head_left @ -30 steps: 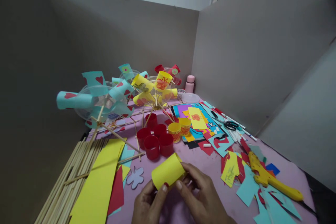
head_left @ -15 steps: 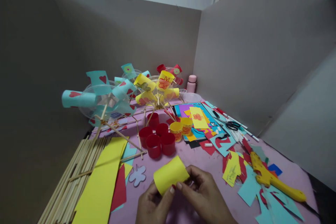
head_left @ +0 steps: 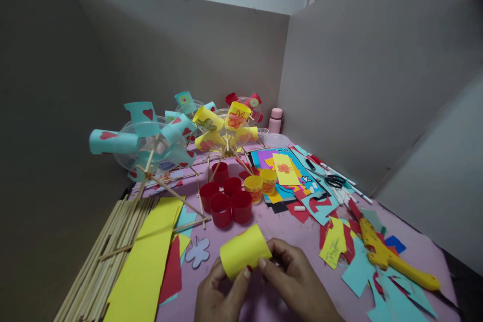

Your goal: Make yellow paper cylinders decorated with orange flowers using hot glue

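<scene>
A yellow paper tube point(head_left: 243, 254), lying sideways, is held between both hands above the near edge of the table. My left hand point(head_left: 222, 292) grips its left end, thumb pressed on the front. Pinched on the lower right end is my right hand point(head_left: 292, 276), its other fingers behind the paper. Just beyond the tube stand several red paper rings point(head_left: 221, 211) and two yellow paper rings point(head_left: 253, 188) with orange drawings. To the left of my hands lies a pale flower-shaped cutout point(head_left: 197, 252).
Paper-bladed wheels on stick stands point(head_left: 148, 176) fill the back left. Bamboo sticks point(head_left: 101, 261) and yellow sheets point(head_left: 147, 266) lie at left. On the right are a yellow glue gun point(head_left: 392, 259), paper scraps point(head_left: 356, 269), scissors point(head_left: 334, 180) and a pink bottle point(head_left: 275, 121).
The tube has shifted very slightly, and my right thumb has slid a little to the right along its lower edge. Everything else stays put.
</scene>
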The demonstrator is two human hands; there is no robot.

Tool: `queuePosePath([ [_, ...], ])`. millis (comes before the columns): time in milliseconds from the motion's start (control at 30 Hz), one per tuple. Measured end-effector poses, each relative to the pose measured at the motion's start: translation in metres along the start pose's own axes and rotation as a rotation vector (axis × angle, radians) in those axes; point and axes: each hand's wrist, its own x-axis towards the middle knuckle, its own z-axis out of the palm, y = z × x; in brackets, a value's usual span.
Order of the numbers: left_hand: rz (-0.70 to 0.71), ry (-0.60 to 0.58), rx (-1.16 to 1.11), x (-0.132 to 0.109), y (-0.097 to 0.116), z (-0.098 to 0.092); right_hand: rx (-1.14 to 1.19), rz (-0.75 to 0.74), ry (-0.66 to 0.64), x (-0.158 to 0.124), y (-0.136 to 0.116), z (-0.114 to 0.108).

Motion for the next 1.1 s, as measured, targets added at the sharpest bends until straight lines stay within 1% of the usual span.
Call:
queuePosePath([
  [167, 0.055, -0.002, 0.042, -0.002, -0.003, 0.0, -0.061, -0.011, 0.022, 0.0, -0.001, -0.003],
  [233, 0.101, -0.003, 0.113, -0.001, -0.004, -0.002, -0.057, -0.016, 0.041, 0.0, -0.002, -0.004],
  [267, 0.145, 0.004, 0.171, 0.0, -0.004, -0.004, -0.053, -0.02, 0.044, 0.001, -0.002, -0.005],
  [300, 0.214, 0.02, 0.243, 0.001, -0.005, -0.006, -0.049, -0.023, 0.046, 0.001, -0.001, -0.006],
  [333, 0.317, 0.053, 0.322, 0.001, -0.005, -0.009, -0.044, -0.023, 0.051, 0.001, -0.001, -0.007],
  [367, 0.453, 0.103, 0.408, 0.001, -0.006, -0.011, -0.041, -0.022, 0.063, 0.001, 0.0, -0.008],
  [433, 0.77, 0.2, 0.601, 0.001, -0.008, -0.017, -0.035, -0.028, 0.106, 0.001, 0.001, -0.011],
  [467, 0.902, 0.242, 0.691, 0.001, -0.01, -0.019, -0.026, -0.036, 0.136, 0.001, 0.001, -0.012],
  [500, 1.0, 0.278, 0.772, 0.0, -0.012, -0.02, -0.012, -0.049, 0.164, 0.001, 0.001, -0.012],
  [533, 1.063, 0.303, 0.837, 0.0, -0.014, -0.021, 0.009, -0.065, 0.191, 0.001, 0.0, -0.013],
  [600, 1.114, 0.331, 0.914, 0.001, -0.018, -0.02, 0.07, -0.083, 0.223, 0.001, -0.002, -0.013],
  [700, 1.173, 0.36, 0.947, 0.004, -0.022, -0.015, 0.163, -0.047, 0.2, 0.002, -0.005, -0.012],
  [800, 1.175, 0.377, 0.911, 0.006, -0.023, -0.013, 0.229, -0.013, 0.207, 0.005, -0.005, -0.011],
  [867, 1.11, 0.346, 0.858, 0.006, -0.022, -0.015, 0.251, -0.028, 0.233, 0.006, -0.004, -0.012],
  [900, 1.053, 0.331, 0.822, 0.006, -0.021, -0.016, 0.246, -0.037, 0.239, 0.006, -0.003, -0.012],
  [1000, 0.8, 0.271, 0.651, 0.004, -0.018, -0.016, 0.175, -0.061, 0.232, 0.007, -0.002, -0.012],
  [1100, 0.468, 0.174, 0.39, 0.005, -0.014, -0.009, 0.11, -0.052, 0.165, 0.007, -0.001, -0.01],
])
